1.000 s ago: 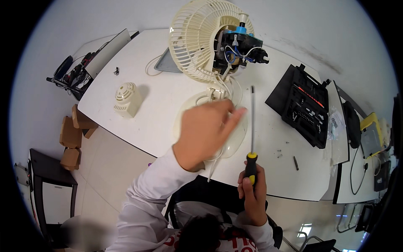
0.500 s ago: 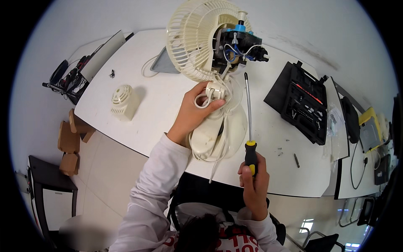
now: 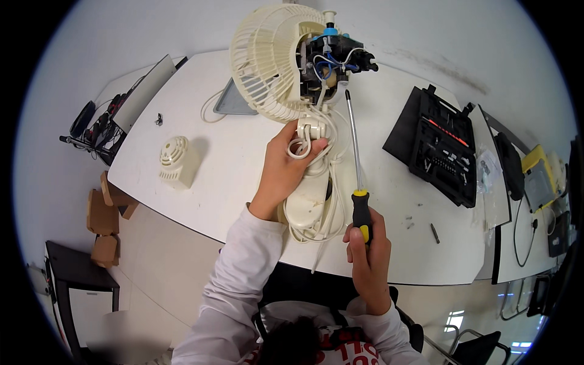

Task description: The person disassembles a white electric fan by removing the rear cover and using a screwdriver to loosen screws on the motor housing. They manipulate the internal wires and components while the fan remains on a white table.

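At the far left of the white table (image 3: 201,201) lies a flat silver laptop (image 3: 145,91); nearer sits a small ribbed cream cover (image 3: 175,159), domed and slotted, lying apart from the fan, so the rear housing looks already taken off. The desk fan (image 3: 286,67) stands at the table's far edge, its cream plastic grille (image 3: 267,58) a cage of thin curved ribs; behind it the bare black motor (image 3: 331,58) shows, with blue and white wires loose about it, so the opening-up seems well along while the motor itself is not yet freed. The left hand (image 3: 286,167) is curled around the fan's neck and a coil of white cord (image 3: 322,213) over the smooth oval base (image 3: 307,204); which of these the fingers actually pinch I cannot tell. The right hand (image 3: 368,258) is clenched on the black-and-yellow handle of a long screwdriver (image 3: 356,164), its slim steel shaft reaching up to the motor. Further right lies an open black tool case (image 3: 441,146) of bits; a loose dark bit (image 3: 434,232) rests near the front edge.
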Demonstrator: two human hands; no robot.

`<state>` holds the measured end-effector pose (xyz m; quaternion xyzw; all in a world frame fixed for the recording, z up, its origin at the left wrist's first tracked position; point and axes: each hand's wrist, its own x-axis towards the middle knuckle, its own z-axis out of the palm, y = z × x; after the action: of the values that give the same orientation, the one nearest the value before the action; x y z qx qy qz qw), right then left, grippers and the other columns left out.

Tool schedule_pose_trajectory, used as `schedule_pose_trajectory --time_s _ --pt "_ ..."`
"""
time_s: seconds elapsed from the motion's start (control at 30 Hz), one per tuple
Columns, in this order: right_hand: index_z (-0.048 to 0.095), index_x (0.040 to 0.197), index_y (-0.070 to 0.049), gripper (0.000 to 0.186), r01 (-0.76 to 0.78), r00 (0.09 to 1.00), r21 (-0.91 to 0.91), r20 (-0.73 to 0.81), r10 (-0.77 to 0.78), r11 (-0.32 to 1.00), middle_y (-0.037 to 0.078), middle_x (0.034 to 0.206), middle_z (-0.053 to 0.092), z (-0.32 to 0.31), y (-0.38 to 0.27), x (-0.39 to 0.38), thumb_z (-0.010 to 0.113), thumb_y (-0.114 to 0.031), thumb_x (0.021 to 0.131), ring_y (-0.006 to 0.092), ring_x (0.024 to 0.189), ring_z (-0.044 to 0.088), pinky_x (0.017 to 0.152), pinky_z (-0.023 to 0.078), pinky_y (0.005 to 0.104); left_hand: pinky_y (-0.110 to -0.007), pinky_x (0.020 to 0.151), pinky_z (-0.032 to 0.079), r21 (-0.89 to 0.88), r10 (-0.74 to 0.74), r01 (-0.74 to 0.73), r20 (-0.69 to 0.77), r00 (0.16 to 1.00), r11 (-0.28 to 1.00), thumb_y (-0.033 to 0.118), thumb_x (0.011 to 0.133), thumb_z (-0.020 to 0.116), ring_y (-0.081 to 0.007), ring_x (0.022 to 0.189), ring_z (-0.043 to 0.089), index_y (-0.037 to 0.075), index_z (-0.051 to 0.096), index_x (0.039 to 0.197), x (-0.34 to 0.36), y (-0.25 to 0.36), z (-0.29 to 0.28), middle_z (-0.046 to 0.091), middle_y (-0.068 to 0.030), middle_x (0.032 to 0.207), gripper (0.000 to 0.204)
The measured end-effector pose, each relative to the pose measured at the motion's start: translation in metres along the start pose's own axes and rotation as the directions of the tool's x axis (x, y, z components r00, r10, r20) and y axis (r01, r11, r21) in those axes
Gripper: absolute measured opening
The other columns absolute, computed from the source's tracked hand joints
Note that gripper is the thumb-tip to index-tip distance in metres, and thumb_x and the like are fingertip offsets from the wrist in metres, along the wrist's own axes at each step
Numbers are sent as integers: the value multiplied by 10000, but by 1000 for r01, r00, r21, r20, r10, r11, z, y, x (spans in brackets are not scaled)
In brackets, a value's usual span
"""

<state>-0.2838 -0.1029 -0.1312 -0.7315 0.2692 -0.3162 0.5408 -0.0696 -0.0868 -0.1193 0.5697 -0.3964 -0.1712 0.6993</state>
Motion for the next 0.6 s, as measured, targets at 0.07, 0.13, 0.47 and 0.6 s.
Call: schedule_pose_trajectory --time_s 0.07,0.13,0.47,0.6 --pt "426 1234 61 391 8 1000 13 -7 -8 1000 85 716 578 2 1 1 507 -207 962 129 560 517 533 416 267 -220 706 461 25 -1 1 2 1000 1000 146 832 726 -76 762 555 -24 576 1071 1 -1 2 652 -50 867 330" --pt "425 1237 58 390 15 1000 32 -14 -15 999 82 714 575 4 4 3 507 -207 963 125 560 515 531 414 266 -221 704 461 32 0 0 0 1000 999 146 829 727 -80 758 558 -22 576 1076 1 -1 4 654 -54 865 335" --pt "410 1252 27 339 -9 1000 138 -8 10 990 41 788 539 10 8 3 433 -160 970 49 558 419 508 367 198 -226 691 466 108 50 -47 -26 998 993 160 817 742 -90 749 569 -37 561 1093 0 -3 9 661 -75 850 384" --pt "405 1252 25 330 18 1000 144 2 -18 989 45 798 539 10 12 4 421 -144 969 50 562 418 514 370 199 -226 685 466 98 40 -37 -29 999 994 168 811 750 -94 748 569 -41 554 1097 0 -3 7 659 -79 849 404"
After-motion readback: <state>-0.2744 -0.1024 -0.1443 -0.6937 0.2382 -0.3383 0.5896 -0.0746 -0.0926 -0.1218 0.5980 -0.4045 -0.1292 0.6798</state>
